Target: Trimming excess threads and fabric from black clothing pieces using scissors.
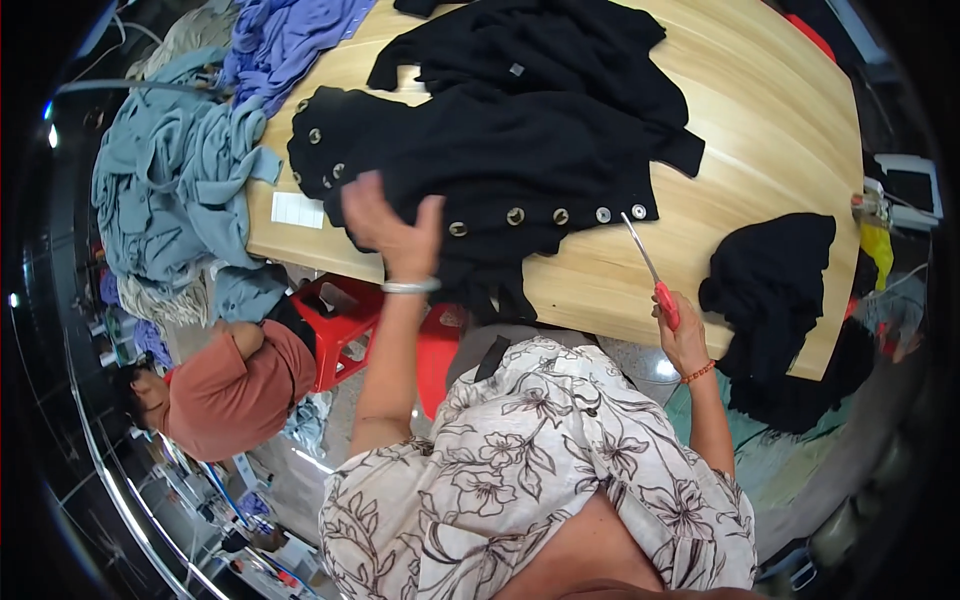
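A black knit garment (480,150) with a row of large buttons lies across the table in front of me. My left hand (392,228) hovers over or rests on its left part, slightly blurred, with fingers spread and thumb apart. In my right hand (684,340) is a red-handled tool (645,252) with a slim, pointed metal shaft; I cannot tell whether it is closed scissors or a screwdriver. Its tip points at the garment's lower right edge, beside the last buttons (638,212). Another black garment (530,45) lies just beyond.
A bunched black garment (770,270) hangs over the table's right edge. Grey-blue garments (180,160) and purple ones (290,45) are piled at the left. A white paper slip (297,210) lies near the left edge. A red stool (345,320) and a person (235,390) are at lower left.
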Action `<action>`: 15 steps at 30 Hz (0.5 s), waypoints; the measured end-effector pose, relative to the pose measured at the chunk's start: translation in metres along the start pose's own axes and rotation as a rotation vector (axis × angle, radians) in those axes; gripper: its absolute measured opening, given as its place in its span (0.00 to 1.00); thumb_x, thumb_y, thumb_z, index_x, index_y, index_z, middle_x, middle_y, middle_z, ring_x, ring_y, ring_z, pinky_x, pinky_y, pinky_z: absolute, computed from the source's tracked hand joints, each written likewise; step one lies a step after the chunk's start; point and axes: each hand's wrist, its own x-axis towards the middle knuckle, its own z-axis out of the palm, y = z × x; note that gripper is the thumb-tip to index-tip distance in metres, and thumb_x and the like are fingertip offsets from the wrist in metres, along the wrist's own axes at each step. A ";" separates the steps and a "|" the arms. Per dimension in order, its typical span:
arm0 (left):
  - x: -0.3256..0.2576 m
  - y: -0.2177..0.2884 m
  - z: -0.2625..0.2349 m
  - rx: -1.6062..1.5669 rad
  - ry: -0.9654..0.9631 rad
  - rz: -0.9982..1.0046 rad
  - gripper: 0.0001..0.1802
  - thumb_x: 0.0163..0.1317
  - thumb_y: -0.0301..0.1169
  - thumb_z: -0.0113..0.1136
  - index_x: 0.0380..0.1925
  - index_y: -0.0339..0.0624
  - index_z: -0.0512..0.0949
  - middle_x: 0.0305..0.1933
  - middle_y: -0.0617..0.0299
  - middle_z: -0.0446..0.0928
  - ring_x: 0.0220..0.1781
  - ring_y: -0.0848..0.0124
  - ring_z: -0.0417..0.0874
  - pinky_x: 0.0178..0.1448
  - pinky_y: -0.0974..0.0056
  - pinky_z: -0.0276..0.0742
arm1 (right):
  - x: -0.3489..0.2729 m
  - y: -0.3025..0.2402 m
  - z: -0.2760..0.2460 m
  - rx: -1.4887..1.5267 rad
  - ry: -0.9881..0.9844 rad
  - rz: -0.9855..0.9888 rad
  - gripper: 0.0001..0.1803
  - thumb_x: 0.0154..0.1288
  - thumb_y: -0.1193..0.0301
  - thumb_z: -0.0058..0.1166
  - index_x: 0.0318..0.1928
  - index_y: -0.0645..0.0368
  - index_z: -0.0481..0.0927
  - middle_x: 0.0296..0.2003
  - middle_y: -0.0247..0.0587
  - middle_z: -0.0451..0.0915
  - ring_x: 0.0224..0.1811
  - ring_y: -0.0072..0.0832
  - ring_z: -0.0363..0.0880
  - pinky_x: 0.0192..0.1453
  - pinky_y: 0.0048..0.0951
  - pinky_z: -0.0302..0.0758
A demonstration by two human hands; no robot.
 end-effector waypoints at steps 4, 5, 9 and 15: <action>-0.006 -0.180 -0.023 -0.385 -0.258 -0.539 0.45 0.45 0.43 0.78 0.60 0.30 0.68 0.61 0.44 0.71 0.62 0.59 0.73 0.65 0.57 0.68 | 0.020 -0.032 0.001 -0.076 -0.132 -0.179 0.15 0.60 0.77 0.53 0.49 0.57 0.75 0.37 0.49 0.78 0.42 0.47 0.78 0.47 0.41 0.75; -0.004 -0.182 -0.020 -0.400 -0.254 -0.542 0.45 0.45 0.43 0.78 0.60 0.30 0.68 0.61 0.44 0.71 0.62 0.59 0.73 0.65 0.57 0.68 | 0.022 -0.038 0.001 -0.124 -0.146 -0.202 0.16 0.59 0.77 0.53 0.49 0.57 0.76 0.38 0.49 0.78 0.43 0.48 0.78 0.47 0.41 0.75; 0.021 -0.129 -0.049 -0.560 -0.428 -0.467 0.18 0.52 0.29 0.73 0.39 0.31 0.78 0.36 0.59 0.82 0.37 0.74 0.80 0.44 0.70 0.76 | 0.024 -0.062 -0.001 -0.226 -0.175 -0.319 0.17 0.57 0.76 0.55 0.49 0.57 0.76 0.39 0.51 0.77 0.43 0.48 0.77 0.47 0.42 0.75; 0.084 0.022 -0.127 -1.070 -0.436 -0.395 0.13 0.63 0.26 0.64 0.45 0.34 0.76 0.41 0.64 0.80 0.41 0.78 0.79 0.48 0.72 0.75 | 0.019 -0.101 0.005 -0.273 -0.437 -0.438 0.17 0.57 0.74 0.54 0.49 0.57 0.77 0.38 0.52 0.78 0.43 0.48 0.78 0.48 0.43 0.74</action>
